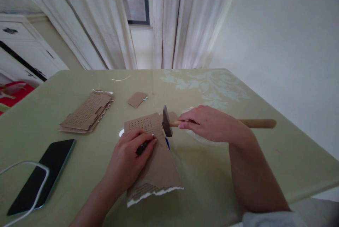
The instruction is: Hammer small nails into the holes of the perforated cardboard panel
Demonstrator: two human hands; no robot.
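Observation:
My right hand [209, 122] is closed around the wooden handle of a hammer [167, 121], whose dark metal head hovers at the right edge of a cardboard piece [159, 170]. Rows of small holes run across the far part of that cardboard, and its near edge is torn. On its left side rests my left hand [135, 152], fingers pinched on a small dark tool [142, 147] with a pale tip; its exact kind is mostly hidden by the fingers. A bit of something blue [167, 143] shows beneath the cardboard's right edge.
A stack of punched cardboard [86, 112] lies at the left. Near it is a dark tablet-like device [42, 177] with a white cable [39, 165] over it. A small brown cardboard tag [137, 99] sits farther back on the green-covered table [206, 191]. Curtains hang behind.

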